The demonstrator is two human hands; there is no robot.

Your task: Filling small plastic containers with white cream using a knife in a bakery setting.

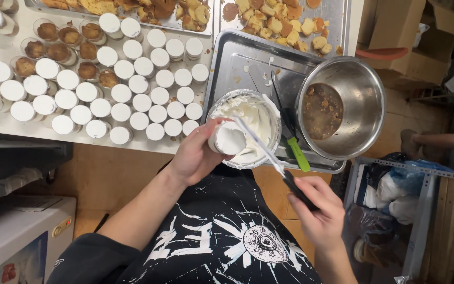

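My left hand (pixel 195 155) grips a small clear cup (pixel 228 139) filled to the top with white cream, held over the near rim of a clear bowl of white cream (pixel 256 113). My right hand (pixel 315 210) holds the black handle of a long flat spatula (pixel 261 147), whose cream-coated blade lies across the top of the cup. Both hands sit just in front of the table's near edge, above my black printed shirt.
A metal tray (pixel 237 63) holds the cream bowl, a green-handled knife (pixel 292 142) and a steel bowl of brown liquid (pixel 342 108). Many cream-topped cups (pixel 143 102) and several cake-filled ones (pixel 59 51) cover the table's left. Trays of cake pieces (pixel 279 23) lie behind.
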